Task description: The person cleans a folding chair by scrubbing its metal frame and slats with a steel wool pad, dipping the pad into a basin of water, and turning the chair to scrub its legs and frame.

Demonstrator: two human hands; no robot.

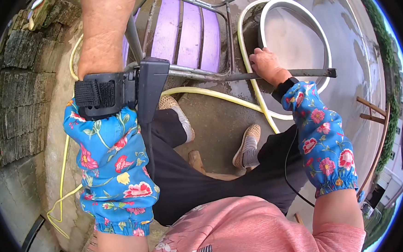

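Observation:
My left hand (107, 14) reaches up past the top edge of the view, so its fingers are out of sight. It is nearest to the left side of a metal-framed chair (189, 35) with purple plastic slats. My right hand (267, 65) has its fingers curled in, close to the near-left rim of a round white-rimmed basin (326, 41). A bare metal tube (311, 72) of the chair frame passes at this hand. What its fingers hold, if anything, is hidden.
A pale yellow hose (212, 93) loops over the wet concrete around the chair and basin. Stacked stone slabs (26, 83) stand at the left, beside a thin yellow hose (64, 164). My two shoes (246, 140) rest near the chair. A rusty metal frame (383, 132) stands right.

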